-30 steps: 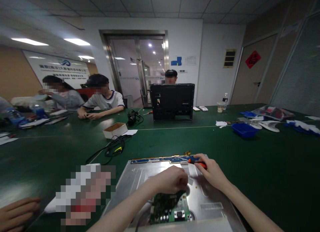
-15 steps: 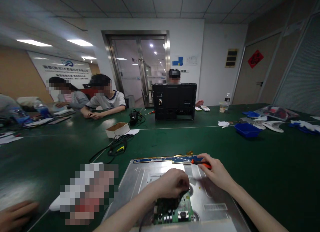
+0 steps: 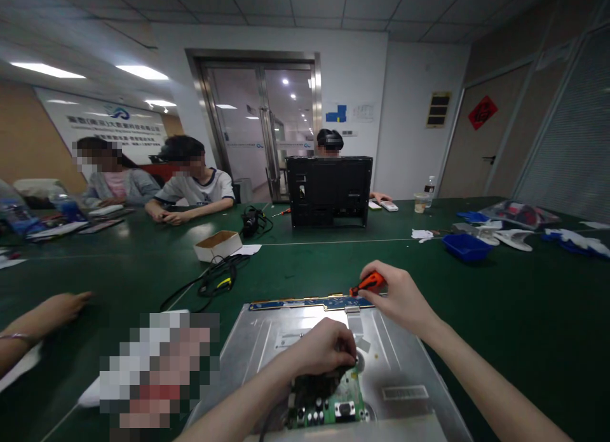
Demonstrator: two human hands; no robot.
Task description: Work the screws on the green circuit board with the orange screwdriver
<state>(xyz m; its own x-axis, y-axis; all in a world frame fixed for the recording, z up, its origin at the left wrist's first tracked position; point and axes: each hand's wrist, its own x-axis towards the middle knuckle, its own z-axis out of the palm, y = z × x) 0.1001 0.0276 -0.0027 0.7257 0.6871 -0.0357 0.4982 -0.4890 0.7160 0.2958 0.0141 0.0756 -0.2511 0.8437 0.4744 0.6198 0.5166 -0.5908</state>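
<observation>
A silver metal monitor back panel (image 3: 410, 366) lies flat on the green table in front of me. A blue circuit strip (image 3: 305, 302) runs along its far edge. My left hand (image 3: 324, 350) is closed over a green circuit board (image 3: 333, 401) near the panel's front. My right hand (image 3: 400, 296) is raised above the panel's far right corner, closed on an orange-handled screwdriver (image 3: 366, 283).
Black cables (image 3: 216, 280) and a small cardboard box (image 3: 219, 245) lie to the far left. A black monitor (image 3: 328, 191) stands across the table with a person behind it. A blue tray (image 3: 464, 246) sits right. A co-worker's hand (image 3: 57, 305) rests at left.
My right hand has lifted the screwdriver up off the blue strip. My left hand stays on the green board. The co-worker's hand at left has reached further onto the table.
</observation>
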